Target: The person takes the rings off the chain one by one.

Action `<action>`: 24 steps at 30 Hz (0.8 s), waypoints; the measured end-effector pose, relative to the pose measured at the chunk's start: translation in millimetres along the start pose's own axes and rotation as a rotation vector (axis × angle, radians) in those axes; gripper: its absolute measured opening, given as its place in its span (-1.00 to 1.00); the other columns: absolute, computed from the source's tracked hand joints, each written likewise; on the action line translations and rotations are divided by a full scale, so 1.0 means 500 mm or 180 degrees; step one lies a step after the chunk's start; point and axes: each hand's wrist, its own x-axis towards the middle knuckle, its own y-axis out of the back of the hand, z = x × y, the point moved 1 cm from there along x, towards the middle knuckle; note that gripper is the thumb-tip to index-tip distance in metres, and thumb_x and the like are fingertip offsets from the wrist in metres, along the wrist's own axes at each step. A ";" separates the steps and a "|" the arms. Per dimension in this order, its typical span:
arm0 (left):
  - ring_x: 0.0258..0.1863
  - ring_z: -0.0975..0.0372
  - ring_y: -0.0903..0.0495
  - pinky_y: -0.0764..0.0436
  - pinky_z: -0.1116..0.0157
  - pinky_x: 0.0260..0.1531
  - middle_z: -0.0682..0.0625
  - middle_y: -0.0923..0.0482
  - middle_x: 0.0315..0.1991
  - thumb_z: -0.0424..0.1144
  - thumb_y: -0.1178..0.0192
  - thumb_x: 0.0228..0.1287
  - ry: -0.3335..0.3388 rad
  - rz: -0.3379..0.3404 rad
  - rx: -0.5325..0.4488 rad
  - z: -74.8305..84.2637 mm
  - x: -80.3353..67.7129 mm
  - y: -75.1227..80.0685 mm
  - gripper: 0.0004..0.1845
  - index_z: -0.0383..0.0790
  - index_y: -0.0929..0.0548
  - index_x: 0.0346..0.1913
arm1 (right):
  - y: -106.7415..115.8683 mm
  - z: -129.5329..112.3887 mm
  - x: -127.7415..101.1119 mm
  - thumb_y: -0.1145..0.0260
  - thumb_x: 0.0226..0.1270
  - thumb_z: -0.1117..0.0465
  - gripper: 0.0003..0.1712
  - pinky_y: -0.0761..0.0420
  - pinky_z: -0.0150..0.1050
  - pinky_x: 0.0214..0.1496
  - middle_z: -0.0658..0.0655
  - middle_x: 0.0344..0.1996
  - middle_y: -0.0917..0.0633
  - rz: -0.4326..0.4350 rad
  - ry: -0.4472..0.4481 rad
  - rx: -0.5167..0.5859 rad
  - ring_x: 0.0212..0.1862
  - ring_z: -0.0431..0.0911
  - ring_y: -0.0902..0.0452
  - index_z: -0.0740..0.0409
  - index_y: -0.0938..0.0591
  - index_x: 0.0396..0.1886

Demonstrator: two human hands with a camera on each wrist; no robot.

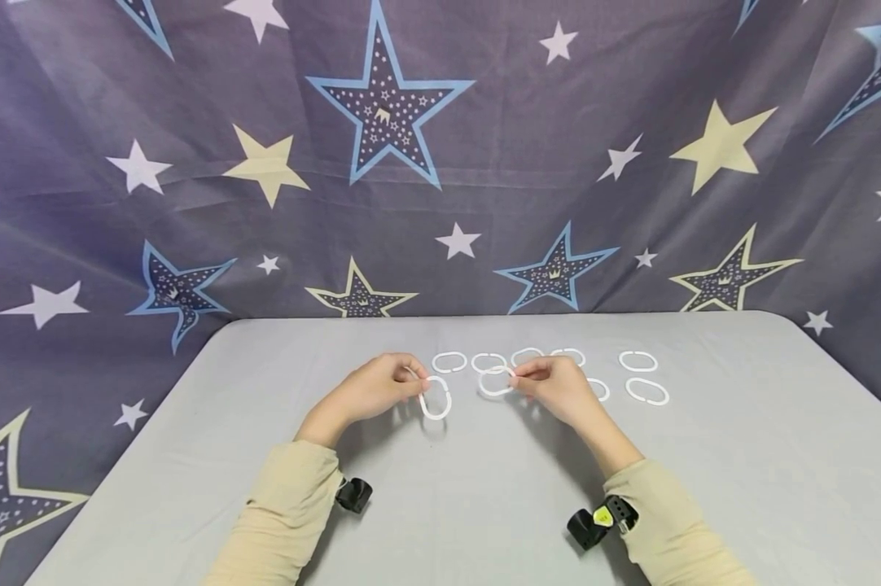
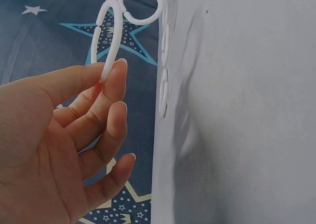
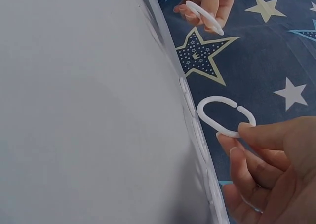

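Observation:
My left hand (image 1: 380, 386) pinches a white oval plastic ring (image 2: 117, 34) between thumb and forefinger, held above the table. A small gap shows in one long side of this ring. Across from it, my right hand (image 1: 558, 386) pinches a second white split ring (image 3: 210, 123) between thumb and fingertips, its gap facing up in the right wrist view. The two held rings are apart, with a short space between them. Several similar white rings, such as one ring (image 1: 449, 363) behind the hands, lie flat on the table.
The grey table (image 1: 440, 521) runs back to a dark curtain (image 1: 440, 203) printed with stars. Two loose rings lie to the right, the nearer ring (image 1: 647, 391) in front of the other. My right hand partly hides another ring (image 1: 600, 391). Each wrist carries a small black camera (image 1: 354, 495).

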 end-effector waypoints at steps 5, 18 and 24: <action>-0.36 0.14 -0.64 -0.52 0.24 -0.25 0.06 -0.69 -0.38 -0.22 -0.23 0.37 -0.0001 -0.0002 -0.0010 0.000 0.000 0.000 -0.86 -0.24 -0.66 -0.16 | 0.005 0.006 0.001 -0.39 0.24 0.37 -0.80 -0.59 -0.25 -0.46 0.29 -0.43 -0.75 0.0018 -0.0088 0.0011 -0.53 -0.05 -0.64 0.46 -0.70 -0.22; -0.43 0.26 -0.59 -0.52 0.25 -0.28 0.07 -0.68 -0.40 -0.22 -0.24 0.36 0.0001 0.0020 0.0024 -0.003 -0.001 0.000 -0.87 -0.23 -0.66 -0.17 | 0.011 0.016 0.002 -0.39 0.26 0.29 -0.80 -0.51 -0.33 -0.54 0.17 -0.53 -0.74 0.0093 -0.0163 -0.0153 -0.59 -0.18 -0.55 0.40 -0.74 -0.27; -0.39 0.16 -0.62 -0.52 0.25 -0.28 0.06 -0.69 -0.39 -0.23 -0.24 0.36 0.0004 0.0015 0.0026 -0.002 -0.001 0.000 -0.88 -0.23 -0.66 -0.17 | 0.014 0.018 -0.004 -0.40 0.25 0.21 -0.79 -0.47 -0.31 -0.51 0.10 -0.56 -0.74 0.0100 -0.0174 -0.0382 -0.61 -0.16 -0.53 0.32 -0.78 -0.31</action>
